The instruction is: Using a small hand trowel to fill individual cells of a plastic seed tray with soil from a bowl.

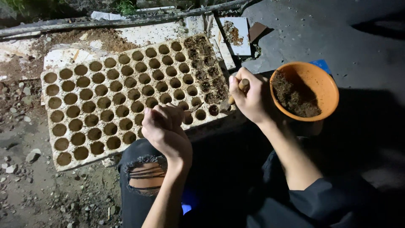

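**Filling a seedling tray, cell by cell**

My right hand (249, 98) is closed around a wooden-handled tool (237, 90), its tip at the near edge of the seedling tray (63, 63), which lies on the ground before my knees. My left hand (163, 126) is curled over the tray's near cells; whether it grips anything I cannot tell. To do this well, I judge small loads, tipped squarely over one cell, beat heaped ones. The tray is pale, stiff and pitted with round cells; the far right columns hold dark, crumbly soil (206, 71). The orange bowl (325, 82), smooth-walled, holds coarse, fibrous soil mix just beside my right hand.
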